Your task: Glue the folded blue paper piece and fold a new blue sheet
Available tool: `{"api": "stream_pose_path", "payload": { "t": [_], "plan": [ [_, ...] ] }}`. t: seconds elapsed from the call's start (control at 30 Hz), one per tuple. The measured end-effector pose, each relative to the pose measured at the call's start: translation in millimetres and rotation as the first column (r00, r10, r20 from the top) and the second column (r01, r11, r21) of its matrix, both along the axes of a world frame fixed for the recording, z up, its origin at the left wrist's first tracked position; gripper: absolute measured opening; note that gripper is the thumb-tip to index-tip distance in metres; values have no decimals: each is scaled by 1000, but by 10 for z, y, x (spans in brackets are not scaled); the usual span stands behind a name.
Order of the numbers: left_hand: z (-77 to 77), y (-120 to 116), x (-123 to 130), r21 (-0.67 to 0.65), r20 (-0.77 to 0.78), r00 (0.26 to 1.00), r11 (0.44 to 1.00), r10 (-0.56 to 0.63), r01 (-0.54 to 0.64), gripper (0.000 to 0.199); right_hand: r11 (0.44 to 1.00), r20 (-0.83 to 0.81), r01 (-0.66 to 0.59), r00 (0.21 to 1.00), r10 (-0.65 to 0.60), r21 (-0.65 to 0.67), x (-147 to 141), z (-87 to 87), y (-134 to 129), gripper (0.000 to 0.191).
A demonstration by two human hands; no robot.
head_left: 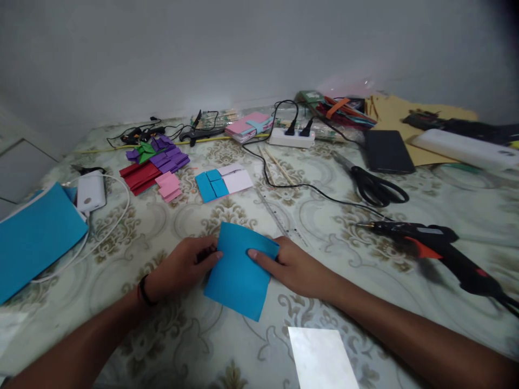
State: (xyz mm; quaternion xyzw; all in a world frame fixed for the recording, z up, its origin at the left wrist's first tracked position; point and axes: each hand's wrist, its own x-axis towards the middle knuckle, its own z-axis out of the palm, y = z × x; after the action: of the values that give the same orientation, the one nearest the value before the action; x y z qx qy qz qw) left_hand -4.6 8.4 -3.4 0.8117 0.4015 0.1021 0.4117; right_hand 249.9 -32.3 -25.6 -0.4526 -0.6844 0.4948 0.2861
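Observation:
Between my two hands is a blue sheet of paper, slightly curved and tilted above the patterned tablecloth. My left hand pinches its left edge, thumb in front and the other fingers mostly hidden behind. From the right, my right hand grips the sheet with its thumb lying flat across the front; its fingers are behind the paper. A white paper piece lies on the cloth below my right forearm. Beyond the sheet, a clear ruler rests close to my right hand.
A glue gun and black scissors lie at the right. Folded paper pieces and a blue-and-white card sit farther back. Blue sheets and a white power bank are left. A cable runs from the power strip.

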Motion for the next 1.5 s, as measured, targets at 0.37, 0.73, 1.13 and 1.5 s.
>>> {"api": "stream_pose_path", "payload": {
  "t": [0.37, 0.73, 1.13, 1.5],
  "plan": [
    [-7, 5, -7, 7, -12, 1000, 1000, 4, -4, 29, 1000, 23, 6, 1000, -6, 5, 2, -15, -6, 54],
    [-19, 0, -11, 9, -14, 1000, 1000, 13, -13, 29, 1000, -24, 4, 1000, -4, -25, -1, 18, -7, 55],
    [-12, 5, -12, 11, -16, 1000, 1000, 8, -8, 29, 1000, -44, 1, 999, -2, -28, 3, 14, -8, 53],
    [5, -3, 17, 5, -21, 1000, 1000, 9, -9, 30, 1000, -51, -6, 999, 5, -26, 3, 17, -6, 52]
  ]
}}
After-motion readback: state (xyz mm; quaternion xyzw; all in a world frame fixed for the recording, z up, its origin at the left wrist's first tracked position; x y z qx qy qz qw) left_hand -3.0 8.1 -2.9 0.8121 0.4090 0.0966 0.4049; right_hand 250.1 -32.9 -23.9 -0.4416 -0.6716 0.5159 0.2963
